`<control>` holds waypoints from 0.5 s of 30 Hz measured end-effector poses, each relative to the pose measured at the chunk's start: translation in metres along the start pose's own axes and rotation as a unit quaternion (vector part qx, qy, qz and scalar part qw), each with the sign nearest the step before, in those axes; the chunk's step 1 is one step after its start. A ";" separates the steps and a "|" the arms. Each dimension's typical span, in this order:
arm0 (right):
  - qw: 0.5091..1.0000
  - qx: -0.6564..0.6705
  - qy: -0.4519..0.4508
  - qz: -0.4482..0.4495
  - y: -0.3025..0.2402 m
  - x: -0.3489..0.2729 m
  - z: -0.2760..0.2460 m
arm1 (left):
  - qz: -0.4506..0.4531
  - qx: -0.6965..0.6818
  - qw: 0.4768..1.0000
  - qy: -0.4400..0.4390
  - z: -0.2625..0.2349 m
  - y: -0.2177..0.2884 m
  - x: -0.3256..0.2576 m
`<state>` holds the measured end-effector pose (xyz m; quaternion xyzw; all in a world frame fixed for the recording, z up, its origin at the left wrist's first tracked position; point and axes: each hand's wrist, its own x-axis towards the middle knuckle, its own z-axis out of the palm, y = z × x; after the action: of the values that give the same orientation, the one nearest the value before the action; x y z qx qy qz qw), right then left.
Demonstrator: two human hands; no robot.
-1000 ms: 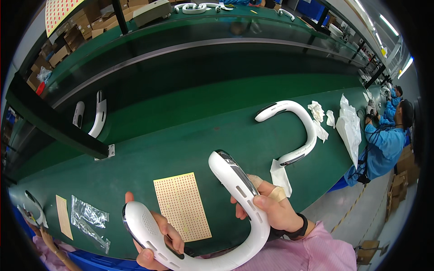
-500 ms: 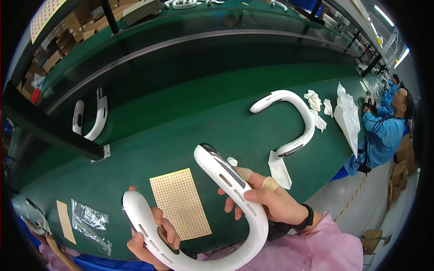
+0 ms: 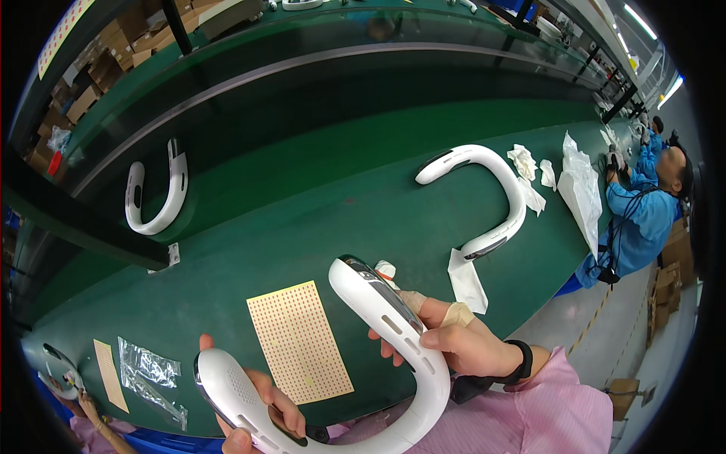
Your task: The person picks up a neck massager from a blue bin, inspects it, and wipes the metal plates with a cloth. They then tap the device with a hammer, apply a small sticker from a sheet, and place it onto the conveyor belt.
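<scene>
A white U-shaped neck fan is held up by both arms at the near edge of the table, its curve toward me. My left hand is closed around the left arm, by the perforated end. On the other arm, my right hand has its thumb on the white face and its fingers beneath; tape or finger covers wrap some of those fingers. Beyond the hands lies a yellowish sheet of small dot stickers. A small white and red piece is partly hidden behind the fan's right arm.
Another neck fan lies at right beside crumpled tissues and a white bag. A third neck fan sits on the recessed green strip, behind a dark post. Clear plastic bags lie left. Co-workers sit at both sides.
The held neck fan has dropped slightly and its left end has tilted lower, my left hand going with it. The third neck fan has shifted slightly right relative to the post.
</scene>
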<state>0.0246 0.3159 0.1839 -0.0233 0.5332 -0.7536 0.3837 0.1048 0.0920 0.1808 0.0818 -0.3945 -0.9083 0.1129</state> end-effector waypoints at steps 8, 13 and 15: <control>0.999 -0.015 0.030 0.001 -0.002 -0.003 0.004 | 0.008 -0.015 1.000 -0.019 0.003 -0.002 0.006; 1.000 -0.005 0.010 -0.018 -0.008 -0.004 0.014 | 0.004 -0.054 0.998 -0.015 -0.001 0.001 0.004; 0.999 -0.027 0.004 -0.015 -0.003 -0.001 0.015 | -0.002 -0.053 0.998 -0.016 -0.019 0.009 -0.002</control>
<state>0.0300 0.3049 0.1935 -0.0389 0.5548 -0.7446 0.3690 0.1125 0.0737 0.1748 0.0618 -0.3476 -0.9292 0.1093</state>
